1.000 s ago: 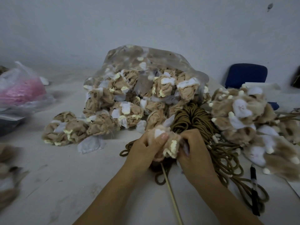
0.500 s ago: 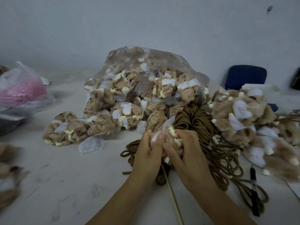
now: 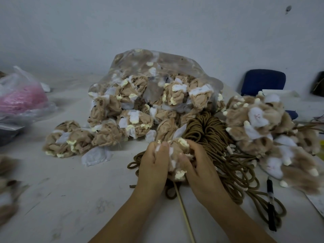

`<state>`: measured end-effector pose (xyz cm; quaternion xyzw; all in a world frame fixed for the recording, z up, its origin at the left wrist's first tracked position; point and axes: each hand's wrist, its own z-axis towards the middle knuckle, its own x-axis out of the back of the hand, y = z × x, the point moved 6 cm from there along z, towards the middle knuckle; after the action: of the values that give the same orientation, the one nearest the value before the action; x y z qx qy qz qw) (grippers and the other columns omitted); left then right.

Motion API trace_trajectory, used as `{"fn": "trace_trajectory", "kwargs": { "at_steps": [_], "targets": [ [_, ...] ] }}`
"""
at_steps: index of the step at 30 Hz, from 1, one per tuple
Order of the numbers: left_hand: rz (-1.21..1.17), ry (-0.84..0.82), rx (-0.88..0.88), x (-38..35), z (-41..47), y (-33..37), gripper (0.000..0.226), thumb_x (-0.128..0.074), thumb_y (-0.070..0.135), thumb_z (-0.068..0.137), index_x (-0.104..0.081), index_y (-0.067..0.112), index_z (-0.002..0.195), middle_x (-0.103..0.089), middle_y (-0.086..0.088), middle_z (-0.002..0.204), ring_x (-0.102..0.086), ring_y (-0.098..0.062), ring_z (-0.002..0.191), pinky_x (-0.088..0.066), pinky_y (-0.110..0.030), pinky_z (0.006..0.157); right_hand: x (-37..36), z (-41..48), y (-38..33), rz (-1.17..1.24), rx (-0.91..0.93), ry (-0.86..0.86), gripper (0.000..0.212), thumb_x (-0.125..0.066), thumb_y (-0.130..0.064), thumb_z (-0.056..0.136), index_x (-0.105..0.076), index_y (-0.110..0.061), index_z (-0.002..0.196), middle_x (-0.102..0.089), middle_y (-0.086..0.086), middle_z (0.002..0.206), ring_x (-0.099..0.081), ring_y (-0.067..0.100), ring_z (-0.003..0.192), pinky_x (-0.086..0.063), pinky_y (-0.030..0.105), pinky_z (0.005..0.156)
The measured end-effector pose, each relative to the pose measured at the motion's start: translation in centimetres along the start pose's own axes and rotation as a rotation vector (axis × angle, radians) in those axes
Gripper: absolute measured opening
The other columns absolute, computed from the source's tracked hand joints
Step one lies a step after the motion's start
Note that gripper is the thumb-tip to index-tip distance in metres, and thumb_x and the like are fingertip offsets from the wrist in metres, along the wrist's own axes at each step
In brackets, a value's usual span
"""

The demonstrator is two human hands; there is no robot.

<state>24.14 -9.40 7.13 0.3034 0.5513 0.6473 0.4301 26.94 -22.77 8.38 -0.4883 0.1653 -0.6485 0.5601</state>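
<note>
A thin wooden stick point(image 3: 184, 213) runs up from the bottom centre of the frame into a tan plush piece point(image 3: 177, 153) held just below mid-frame. The left hand point(image 3: 154, 167) and right hand point(image 3: 201, 174) grip it from either side, fingers curled round it, so it sits squeezed between them above the counter point(image 3: 70, 190). Just behind lies a coil of brown cord point(image 3: 206, 127); farther back, a clear bag point(image 3: 175, 62) of similar pieces.

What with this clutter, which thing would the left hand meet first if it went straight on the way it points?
The left hand grips the plush piece; beyond that, likely the heap of plush pieces spilling from the clear bag, though depth is unclear.
</note>
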Motion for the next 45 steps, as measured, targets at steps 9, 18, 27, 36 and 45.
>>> {"fn": "trace_trajectory", "kwargs": {
  "at_steps": [9,18,27,36,45],
  "targets": [
    [-0.188,0.075,0.214,0.2,0.2,-1.4,0.045,-0.051,0.05,0.096,-0.062,0.006,0.101,-0.073,-0.011,0.088,-0.072,-0.023,0.085,-0.06,-0.032,0.07,-0.8,-1.5,-4.2,-0.367,0.451,0.162,0.019,-0.051,-0.033,0.092,-0.059,-0.016,0.095,-0.054,-0.004,0.091,-0.051,0.011,0.084,-0.045,0.021,0.074],
    [-0.243,-0.032,0.335,-0.7,-0.1,-1.3,0.039,-0.046,0.043,0.1,-0.076,0.03,0.08,-0.074,-0.002,0.07,-0.071,-0.015,0.059,-0.052,-0.022,0.047,-0.8,-0.3,-1.3,-0.154,0.134,0.101,0.034,-0.034,-0.043,0.097,-0.053,-0.036,0.124,-0.044,-0.009,0.118,-0.05,0.002,0.107,-0.046,0.02,0.087],
    [-0.303,-0.351,0.403,-3.3,-1.0,-0.9,0.048,-0.035,0.024,0.104,-0.05,0.014,0.059,-0.037,0.0,0.044,-0.022,-0.008,0.032,-0.02,-0.014,0.036,1.5,0.9,1.7,0.145,-0.181,0.202,0.021,-0.042,-0.026,0.1,-0.058,-0.029,0.086,-0.061,-0.006,0.088,-0.058,0.0,0.081,-0.044,0.011,0.067],
    [-0.649,-0.33,0.441,-3.2,-0.7,-2.0,0.037,-0.05,0.035,0.097,-0.06,0.003,0.083,-0.042,-0.003,0.052,-0.027,-0.004,0.031,-0.02,-0.015,0.031,2.7,0.2,0.0,-0.147,-0.001,0.365,0.025,-0.058,-0.033,0.091,-0.055,-0.027,0.116,-0.036,-0.012,0.107,-0.048,0.004,0.089,-0.048,0.017,0.076],
    [-0.896,-0.404,0.504,-2.8,-0.1,-1.6,0.041,-0.043,0.028,0.099,-0.057,0.003,0.07,-0.04,0.0,0.05,-0.029,-0.003,0.028,-0.027,-0.015,0.027,-0.3,-0.4,-2.2,-0.315,0.155,0.106,0.05,-0.034,-0.042,0.096,-0.05,-0.016,0.135,-0.045,-0.002,0.119,-0.046,0.012,0.109,-0.044,0.025,0.09]
  ]
}}
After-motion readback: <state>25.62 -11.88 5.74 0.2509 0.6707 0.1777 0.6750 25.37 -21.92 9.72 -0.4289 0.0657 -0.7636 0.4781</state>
